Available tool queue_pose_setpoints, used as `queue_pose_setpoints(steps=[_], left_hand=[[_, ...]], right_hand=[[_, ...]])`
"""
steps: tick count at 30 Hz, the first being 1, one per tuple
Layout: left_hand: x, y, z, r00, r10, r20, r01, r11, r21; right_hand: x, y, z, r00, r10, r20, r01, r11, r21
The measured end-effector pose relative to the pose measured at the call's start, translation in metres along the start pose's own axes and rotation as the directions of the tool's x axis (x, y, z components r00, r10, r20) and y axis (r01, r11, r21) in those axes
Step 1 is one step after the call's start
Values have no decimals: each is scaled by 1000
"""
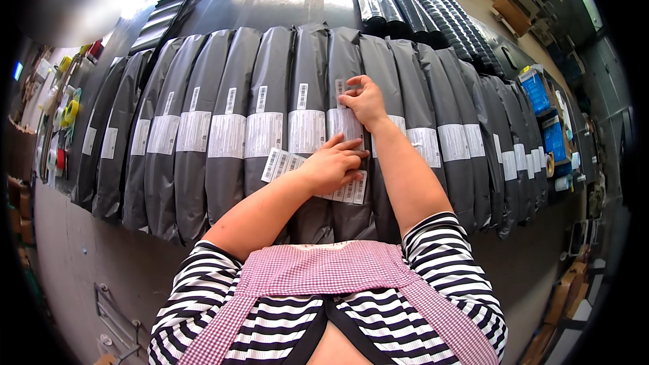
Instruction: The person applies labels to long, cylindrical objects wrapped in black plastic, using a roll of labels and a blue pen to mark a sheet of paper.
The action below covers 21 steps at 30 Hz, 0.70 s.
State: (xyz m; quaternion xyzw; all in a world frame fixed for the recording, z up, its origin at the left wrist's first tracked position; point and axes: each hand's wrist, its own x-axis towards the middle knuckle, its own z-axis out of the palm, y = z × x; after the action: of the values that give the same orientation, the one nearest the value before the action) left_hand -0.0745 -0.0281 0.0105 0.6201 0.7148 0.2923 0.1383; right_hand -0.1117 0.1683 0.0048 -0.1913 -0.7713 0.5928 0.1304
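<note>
Long grey plastic-wrapped packages (220, 71) lie side by side in a row in front of me, most with a white printed label (228, 136) across the middle and several with a small barcode sticker (302, 96) above it. My right hand (367, 103) is over a package just right of centre. Its thumb and index finger are closed at the edge of a small barcode label (340, 89) on the grey wrap. Lower down, my left hand (332, 165) holds a sheet of barcode labels (280, 165) against the packages. The sheet shows on both sides of the hand; its middle is hidden.
Behind the row, shiny black wrapped rolls (385, 0) lie at the back right and dark folded sleeves (161, 23) at the back left. Tape rolls (69, 113) sit at the left edge. Blue boxes (535, 91) stand at the right end. A metal-framed cart (111, 314) is at lower left.
</note>
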Motion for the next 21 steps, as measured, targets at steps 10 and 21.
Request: queue_pose_setpoints(steps=[10,21], left_hand=[[-1,4,-5,999,-12,49,9,999,51],[-1,0,1,1000,20,8,-20,1000,7]], right_hand=[[-19,2,-1,980,-194,35,197,955,-220],[31,-7,15,949,-235,-209,76,817,-572]])
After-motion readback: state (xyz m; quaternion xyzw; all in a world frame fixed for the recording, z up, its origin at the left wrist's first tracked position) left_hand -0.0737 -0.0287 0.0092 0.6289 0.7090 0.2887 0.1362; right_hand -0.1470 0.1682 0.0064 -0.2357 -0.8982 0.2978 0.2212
